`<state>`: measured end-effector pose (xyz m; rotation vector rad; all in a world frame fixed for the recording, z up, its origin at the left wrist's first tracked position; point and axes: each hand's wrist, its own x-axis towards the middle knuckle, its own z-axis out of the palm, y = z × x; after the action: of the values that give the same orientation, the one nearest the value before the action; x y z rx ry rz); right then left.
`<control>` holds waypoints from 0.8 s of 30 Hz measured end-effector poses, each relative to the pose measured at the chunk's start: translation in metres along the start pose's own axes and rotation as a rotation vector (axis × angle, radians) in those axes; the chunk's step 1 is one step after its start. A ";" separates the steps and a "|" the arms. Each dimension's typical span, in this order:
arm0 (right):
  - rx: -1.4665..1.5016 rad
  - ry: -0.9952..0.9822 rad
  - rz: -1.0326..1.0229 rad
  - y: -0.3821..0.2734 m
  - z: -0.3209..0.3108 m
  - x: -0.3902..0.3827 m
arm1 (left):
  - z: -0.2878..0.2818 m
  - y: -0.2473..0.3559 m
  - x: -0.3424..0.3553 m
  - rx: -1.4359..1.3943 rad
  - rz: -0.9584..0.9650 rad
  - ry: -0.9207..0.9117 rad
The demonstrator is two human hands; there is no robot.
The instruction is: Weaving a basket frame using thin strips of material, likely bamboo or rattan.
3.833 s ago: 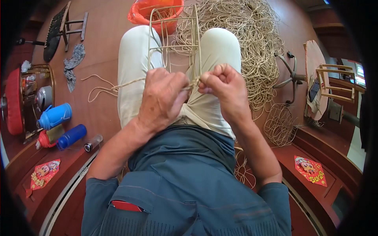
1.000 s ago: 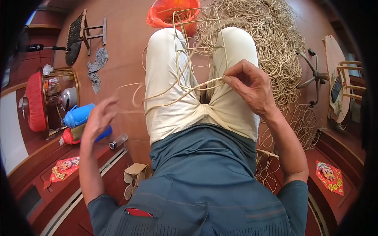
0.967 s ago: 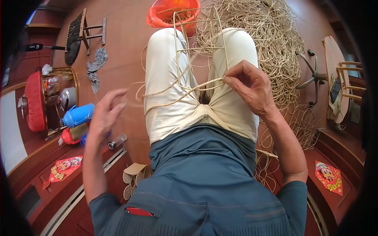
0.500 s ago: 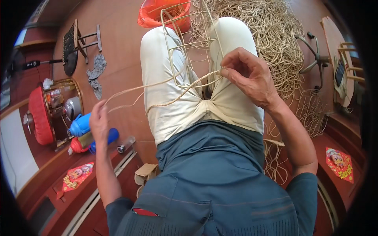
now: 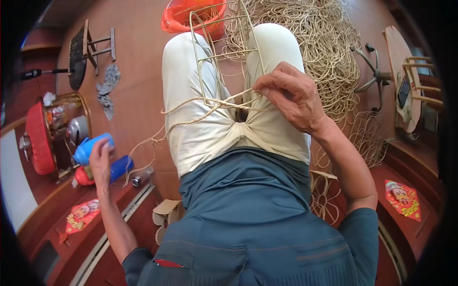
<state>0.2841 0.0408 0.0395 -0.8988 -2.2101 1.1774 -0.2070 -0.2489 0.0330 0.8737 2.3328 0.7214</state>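
Note:
A wire frame of thin tan-coloured rods leans across my thighs and knees. At its near right corner my right hand is closed, thumb and fingertips pinching a tan twisted cord where it meets the rod. From there the cord crosses my lap to the left, and its loose tail droops past my left thigh. My left hand is off to the left beside a light blue thermos flask. Its slightly blurred fingers are apart, with no cord seen in them.
A large heap of tan cord covers the floor beyond my right knee. A red-lined bin stands past the frame. On the left are a dark blue flask, a crumpled cloth and a stool. A metal chair base is at right.
My left hand has let go of the cord and moved left and down; the cord, taut before, hangs slack. My right hand keeps its pinch at the frame's corner. The view has shifted slightly.

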 end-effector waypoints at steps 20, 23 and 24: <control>-0.100 -0.022 -0.258 0.007 -0.001 0.005 | 0.242 0.206 -0.089 -1.065 0.021 -0.770; -0.089 -0.034 -0.245 0.009 -0.002 0.004 | 0.252 0.217 -0.091 -0.658 0.229 -0.589; -0.097 -0.041 -0.246 0.010 -0.004 0.004 | 0.255 0.220 -0.091 -0.383 0.380 -0.449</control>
<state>0.2871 0.0495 0.0336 -0.6216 -2.3484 0.9892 0.1069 -0.0979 0.0194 1.1688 1.5855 0.9697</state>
